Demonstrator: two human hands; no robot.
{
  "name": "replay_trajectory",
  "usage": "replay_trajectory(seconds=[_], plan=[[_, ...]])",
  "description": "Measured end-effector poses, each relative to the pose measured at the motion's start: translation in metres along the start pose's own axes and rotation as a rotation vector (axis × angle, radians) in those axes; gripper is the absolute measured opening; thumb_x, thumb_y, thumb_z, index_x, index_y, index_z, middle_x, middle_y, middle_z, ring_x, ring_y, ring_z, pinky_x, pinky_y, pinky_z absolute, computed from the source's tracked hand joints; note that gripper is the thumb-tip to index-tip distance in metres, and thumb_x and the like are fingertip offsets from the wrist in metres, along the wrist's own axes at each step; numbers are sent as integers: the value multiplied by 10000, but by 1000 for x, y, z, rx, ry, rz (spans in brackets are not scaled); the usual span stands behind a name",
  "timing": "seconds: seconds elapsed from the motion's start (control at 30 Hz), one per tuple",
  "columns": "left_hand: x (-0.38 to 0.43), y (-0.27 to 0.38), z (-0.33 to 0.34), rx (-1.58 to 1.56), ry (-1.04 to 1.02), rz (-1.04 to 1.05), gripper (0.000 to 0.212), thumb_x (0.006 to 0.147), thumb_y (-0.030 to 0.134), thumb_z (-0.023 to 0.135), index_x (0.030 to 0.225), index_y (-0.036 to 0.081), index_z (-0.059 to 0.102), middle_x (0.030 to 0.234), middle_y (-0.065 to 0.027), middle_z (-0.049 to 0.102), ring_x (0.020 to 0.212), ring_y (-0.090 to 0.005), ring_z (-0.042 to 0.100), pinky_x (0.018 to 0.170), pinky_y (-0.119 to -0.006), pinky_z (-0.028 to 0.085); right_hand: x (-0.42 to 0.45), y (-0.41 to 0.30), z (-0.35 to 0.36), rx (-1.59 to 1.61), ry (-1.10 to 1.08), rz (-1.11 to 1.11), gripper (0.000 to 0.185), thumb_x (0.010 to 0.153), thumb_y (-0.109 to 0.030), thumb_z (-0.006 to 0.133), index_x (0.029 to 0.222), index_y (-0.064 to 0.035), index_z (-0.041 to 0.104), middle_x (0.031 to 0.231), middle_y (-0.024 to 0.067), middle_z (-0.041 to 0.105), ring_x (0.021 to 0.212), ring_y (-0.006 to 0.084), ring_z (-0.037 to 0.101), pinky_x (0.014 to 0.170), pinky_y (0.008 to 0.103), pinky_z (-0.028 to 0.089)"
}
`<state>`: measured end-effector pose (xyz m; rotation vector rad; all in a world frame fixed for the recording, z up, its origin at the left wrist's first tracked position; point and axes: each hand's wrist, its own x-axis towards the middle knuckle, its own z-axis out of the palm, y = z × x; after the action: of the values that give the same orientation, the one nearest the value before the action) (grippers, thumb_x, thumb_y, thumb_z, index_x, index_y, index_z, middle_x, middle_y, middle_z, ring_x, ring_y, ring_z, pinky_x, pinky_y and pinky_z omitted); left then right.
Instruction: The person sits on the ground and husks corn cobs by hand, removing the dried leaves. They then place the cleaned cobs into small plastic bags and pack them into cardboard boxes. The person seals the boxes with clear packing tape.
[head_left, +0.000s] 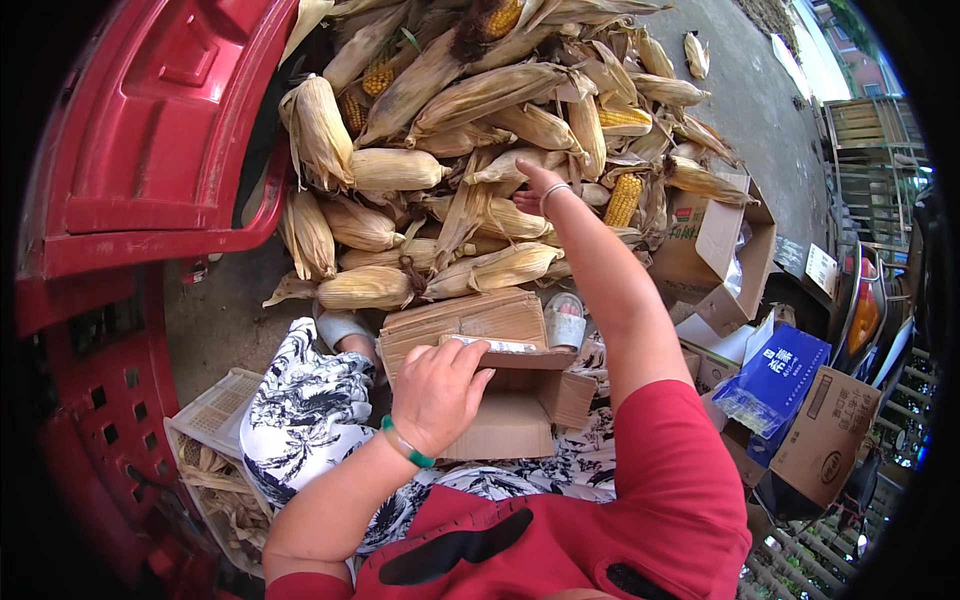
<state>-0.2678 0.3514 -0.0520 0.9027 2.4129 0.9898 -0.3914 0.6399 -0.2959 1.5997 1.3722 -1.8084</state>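
Observation:
My left hand (439, 390), with a green bangle at its wrist, grips the upper edge of a small open cardboard box (502, 427) between my legs. A white printed strip (502, 345) lies along that edge by my fingertips. Stretched out over a large heap of corn ears in dry husks (495, 97), my right hand (536, 187) has its fingers apart and holds nothing. Just beyond it lies a husked ear (517, 165); whether my fingers touch it I cannot tell. To the right of this hand, a bare yellow corn cob (623, 200) shows among the husks.
Red vehicle bodywork (150, 135) borders the heap on the left. A pale plastic crate (225, 502) with loose husks stands by my left leg. On the right are an open cardboard carton (720, 247), a blue box (776, 382) and a brown carton (825, 435).

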Motion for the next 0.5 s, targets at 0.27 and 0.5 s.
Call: replay_trajectory(seconds=[0.27, 0.5], plan=[[2, 2, 3, 24, 16, 31, 247, 745, 150, 633, 970, 70, 569, 780, -82, 566, 713, -275, 551, 674, -370, 416, -14, 18, 34, 368, -106, 3, 530, 741, -439, 673, 1042, -45, 487, 936, 145, 508, 700, 236, 511, 591, 315, 530], [7, 5, -21, -53, 367, 101, 186, 753, 89, 626, 935, 77, 594, 726, -65, 572, 629, -224, 562, 595, -327, 439, -175, 20, 16, 286, -489, 202, 404, 804, -405, 595, 924, -22, 551, 825, 112, 567, 716, 209, 551, 652, 279, 481]])
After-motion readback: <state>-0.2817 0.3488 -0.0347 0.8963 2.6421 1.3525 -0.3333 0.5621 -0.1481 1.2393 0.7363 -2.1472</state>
